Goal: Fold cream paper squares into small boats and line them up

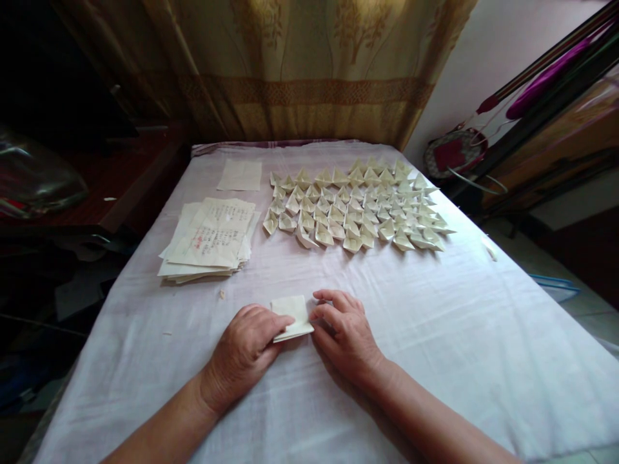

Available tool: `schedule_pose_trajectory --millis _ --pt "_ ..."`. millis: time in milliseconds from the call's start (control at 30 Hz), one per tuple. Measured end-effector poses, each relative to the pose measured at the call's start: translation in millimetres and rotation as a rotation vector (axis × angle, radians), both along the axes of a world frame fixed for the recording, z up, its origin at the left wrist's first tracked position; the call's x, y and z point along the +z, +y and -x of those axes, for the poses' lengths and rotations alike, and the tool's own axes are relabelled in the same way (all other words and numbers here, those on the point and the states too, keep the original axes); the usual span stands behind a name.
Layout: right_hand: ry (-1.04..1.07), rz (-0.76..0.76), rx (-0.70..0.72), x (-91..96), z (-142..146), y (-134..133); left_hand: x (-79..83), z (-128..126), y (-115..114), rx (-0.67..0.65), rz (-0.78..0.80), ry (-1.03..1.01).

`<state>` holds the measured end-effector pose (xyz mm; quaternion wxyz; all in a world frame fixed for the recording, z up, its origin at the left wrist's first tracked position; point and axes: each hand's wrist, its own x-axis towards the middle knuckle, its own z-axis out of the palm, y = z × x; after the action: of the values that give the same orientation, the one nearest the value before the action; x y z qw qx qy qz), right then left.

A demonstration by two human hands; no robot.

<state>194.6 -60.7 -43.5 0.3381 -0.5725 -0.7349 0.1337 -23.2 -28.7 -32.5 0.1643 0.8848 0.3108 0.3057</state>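
Observation:
A small square of folded cream paper (296,313) lies near the front middle of the cloth-covered table, its layers showing along the near edge. My left hand (249,338) grips its left side, the thumb resting on top and the other fingers partly hidden. Beside the right edge of the paper is my right hand (345,332), its fingers loosely bent and apart; the fingertips sit close to the edge, and whether they touch it I cannot tell. Beyond the hands, several folded paper boats (338,206) stand in tight rows.
A stack of handwritten paper sheets (207,235) lies at the left, with a single blank sheet (240,175) behind it. White cloth (459,361) covers the table. A patterned curtain (300,71) hangs at the far edge. A dark red cabinet (140,187) stands left.

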Motion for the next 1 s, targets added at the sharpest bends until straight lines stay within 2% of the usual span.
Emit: schedule_pose_trajectory --millis 200,667,1000 --pt "-0.028 -0.007 0.050 1.4 -0.8 -3.1 2.3 -0.3 -2.1 -0.026 0.030 0.079" --pt "-0.117 0.046 0.109 13.2 -0.4 2.9 0.1 -1.5 -3.4 0.001 0.046 0.079" --pt "-0.107 0.110 0.080 10.8 4.4 9.1 -7.3 -5.1 -1.5 0.236 -0.091 0.126"
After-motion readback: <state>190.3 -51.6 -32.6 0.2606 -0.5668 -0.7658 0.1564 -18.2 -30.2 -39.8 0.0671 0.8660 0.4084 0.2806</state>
